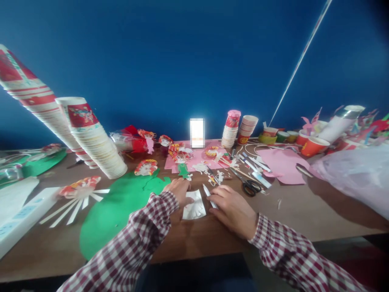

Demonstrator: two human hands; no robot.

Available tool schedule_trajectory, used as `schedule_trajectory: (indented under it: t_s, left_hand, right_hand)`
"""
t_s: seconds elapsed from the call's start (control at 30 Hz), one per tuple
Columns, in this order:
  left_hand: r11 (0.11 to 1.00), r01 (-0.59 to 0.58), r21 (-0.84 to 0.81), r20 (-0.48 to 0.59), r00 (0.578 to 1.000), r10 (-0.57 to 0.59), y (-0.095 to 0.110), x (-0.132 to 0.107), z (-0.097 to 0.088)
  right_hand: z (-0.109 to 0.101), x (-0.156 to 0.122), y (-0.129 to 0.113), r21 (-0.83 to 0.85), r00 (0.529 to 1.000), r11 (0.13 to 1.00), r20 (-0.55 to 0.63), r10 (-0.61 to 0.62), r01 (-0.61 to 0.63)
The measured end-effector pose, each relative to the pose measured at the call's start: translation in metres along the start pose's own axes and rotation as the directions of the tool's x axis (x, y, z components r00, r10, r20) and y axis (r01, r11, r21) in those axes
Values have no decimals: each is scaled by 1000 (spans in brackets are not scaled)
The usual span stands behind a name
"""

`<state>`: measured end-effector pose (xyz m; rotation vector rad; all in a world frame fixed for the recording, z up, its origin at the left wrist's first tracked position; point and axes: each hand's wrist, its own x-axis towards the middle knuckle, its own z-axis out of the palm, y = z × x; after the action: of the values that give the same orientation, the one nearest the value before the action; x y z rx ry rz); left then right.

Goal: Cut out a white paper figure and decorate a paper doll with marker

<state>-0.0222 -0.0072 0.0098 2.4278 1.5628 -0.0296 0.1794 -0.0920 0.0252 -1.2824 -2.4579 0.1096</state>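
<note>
A small white piece of paper point(194, 206) with faint grey drawn marks lies on the brown table in front of me. My left hand point(178, 191) rests at its left edge, thumb on the paper and fingers bent, holding it down. To the right of the paper, my right hand point(232, 206) has its fingers closed around a slim white pen point(209, 195). The pen's pointed end faces away from me, and my fingers cover part of it. Black-handled scissors point(251, 188) lie beyond my right hand. Green paper point(106, 219) spreads under my left forearm.
Tall stacked paper cups point(94, 140) lean at the left, with shorter cup stacks point(232, 129) at the back. Paper scraps point(202, 167) lie ahead of my hands. Pink paper point(282, 164) and a translucent plastic bag point(355, 174) are to the right. A paper cutout with strips point(80, 190) lies left.
</note>
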Motion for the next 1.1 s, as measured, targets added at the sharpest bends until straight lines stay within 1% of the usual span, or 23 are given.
schedule_trajectory:
  t_s: [0.23,0.4,0.53,0.63,0.73,0.93,1.03,1.1]
  left_hand:
    - [999,-44,6,1,999,44,-1,1,1]
    - [998,-57,5,6,998,57,0,2,1]
    - [999,-49,-10,26,998,49,1,5,2]
    - [999,-40,-24,30,999,41,2,5,3]
    - [999,-38,-33,25,999,38,2,3,4]
    - [999,-16,-41,14,1000,17,2,1,3]
    - [999,-8,-37,19,1000,8,3,0,3]
    - [999,-13,-35,8,1000,13,3,-2,3]
  right_hand:
    - [0,-6,2,24,1000,1000,-30,6,-5]
    - [-3,-14,5,45,999,999,-17,28,-27]
    - [-3,-12,6,34,999,999,-20,25,-24]
    - [0,-5,5,14,1000,1000,-12,2,-1]
    - [3,7,3,-22,999,999,23,-24,25]
    - [16,42,6,-147,1000,989,15,-2,4]
    - [22,57,8,-171,997,984,68,-31,42]
    - [25,61,6,-175,995,983,87,-40,55]
